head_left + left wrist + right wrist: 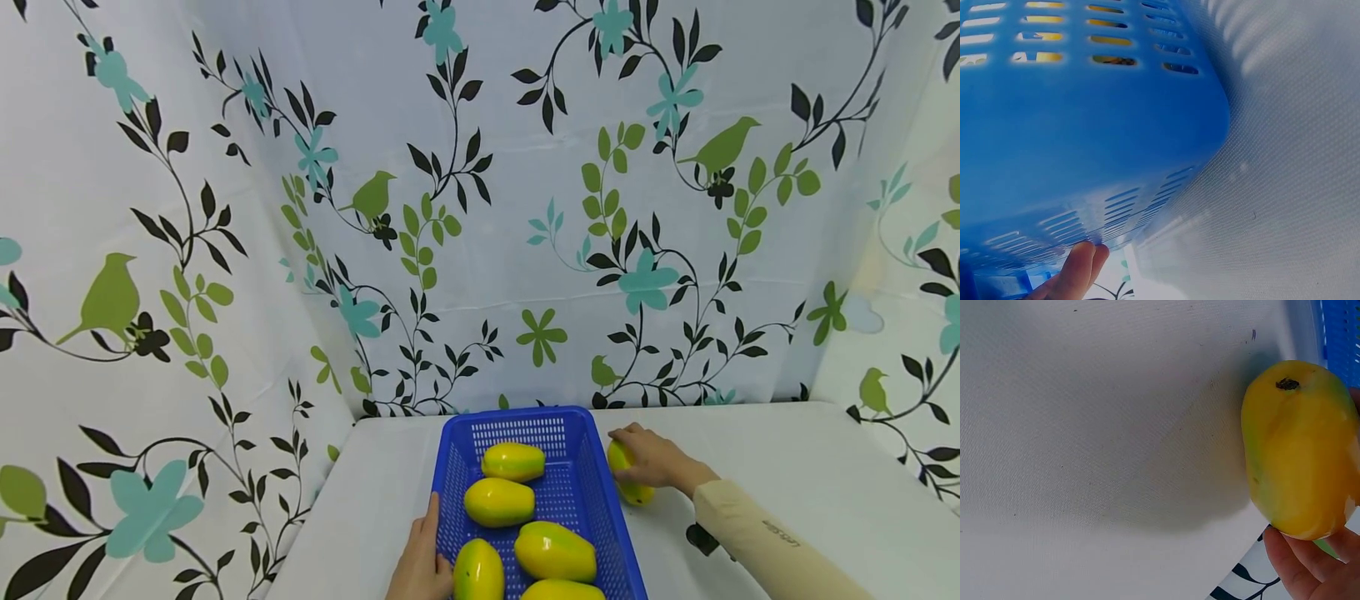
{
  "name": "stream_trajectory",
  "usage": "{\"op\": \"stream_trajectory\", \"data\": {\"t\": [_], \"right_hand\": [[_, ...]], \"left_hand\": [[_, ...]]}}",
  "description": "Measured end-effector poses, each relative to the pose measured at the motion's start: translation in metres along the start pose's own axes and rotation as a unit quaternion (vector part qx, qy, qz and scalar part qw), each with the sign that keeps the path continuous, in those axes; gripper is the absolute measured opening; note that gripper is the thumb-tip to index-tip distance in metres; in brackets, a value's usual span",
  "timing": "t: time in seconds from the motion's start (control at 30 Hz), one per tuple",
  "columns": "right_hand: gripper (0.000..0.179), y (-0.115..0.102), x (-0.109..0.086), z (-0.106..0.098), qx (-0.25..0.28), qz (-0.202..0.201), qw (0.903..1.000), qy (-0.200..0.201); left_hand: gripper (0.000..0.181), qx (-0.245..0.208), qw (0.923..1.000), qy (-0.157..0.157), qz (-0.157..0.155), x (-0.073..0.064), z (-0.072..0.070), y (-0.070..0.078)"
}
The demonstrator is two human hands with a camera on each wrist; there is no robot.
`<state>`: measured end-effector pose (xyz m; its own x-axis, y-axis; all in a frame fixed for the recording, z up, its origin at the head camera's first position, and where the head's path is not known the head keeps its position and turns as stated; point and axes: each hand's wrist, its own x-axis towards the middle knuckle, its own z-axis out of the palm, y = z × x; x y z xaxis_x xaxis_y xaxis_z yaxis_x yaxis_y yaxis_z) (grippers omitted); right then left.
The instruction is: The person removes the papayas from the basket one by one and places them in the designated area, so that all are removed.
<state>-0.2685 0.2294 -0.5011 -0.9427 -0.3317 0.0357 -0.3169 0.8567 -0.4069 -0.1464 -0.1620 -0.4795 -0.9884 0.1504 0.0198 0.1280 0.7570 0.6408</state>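
A blue plastic basket (617, 533) with perforated walls stands on the white table. Several glossy yellow-green fruits, oblong like a mango or small papaya, lie inside it, among them one fruit (499, 502) near the middle. My left hand (423, 554) rests against the basket's left side; in the left wrist view its straight fingers (1079, 269) touch the outer wall. Just outside the right wall, my right hand (652, 457) grips another yellow-green fruit (1300, 450), with a dark stem mark at one end. My fingertips curl round its far end, and part of its side is covered.
The white table (780, 467) extends to both sides of the basket. A curtain (480, 250) patterned with leaves, birds and flowers hangs behind and at the sides. A small black object (702, 539) shows beneath my right sleeve.
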Motion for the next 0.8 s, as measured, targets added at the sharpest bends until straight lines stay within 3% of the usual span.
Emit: {"op": "stream_trajectory", "data": {"t": [0.37, 0.53, 0.8], "right_hand": [[0.072, -0.003, -0.002, -0.010, -0.013, 0.004, 0.9999, 0.008], [0.071, -0.010, -0.003, -0.017, -0.018, -0.003, 0.9997, 0.014], [0.069, -0.023, -0.005, -0.027, -0.023, -0.015, 0.9995, 0.018]], "left_hand": [[0.084, -0.003, 0.9999, 0.003, 0.010, 0.000, 0.000, 0.001], [0.083, 0.009, 0.9993, 0.022, 0.028, -0.002, 0.001, 0.000], [0.082, 0.005, 0.9995, 0.025, 0.020, -0.003, 0.002, 0.001]]}}
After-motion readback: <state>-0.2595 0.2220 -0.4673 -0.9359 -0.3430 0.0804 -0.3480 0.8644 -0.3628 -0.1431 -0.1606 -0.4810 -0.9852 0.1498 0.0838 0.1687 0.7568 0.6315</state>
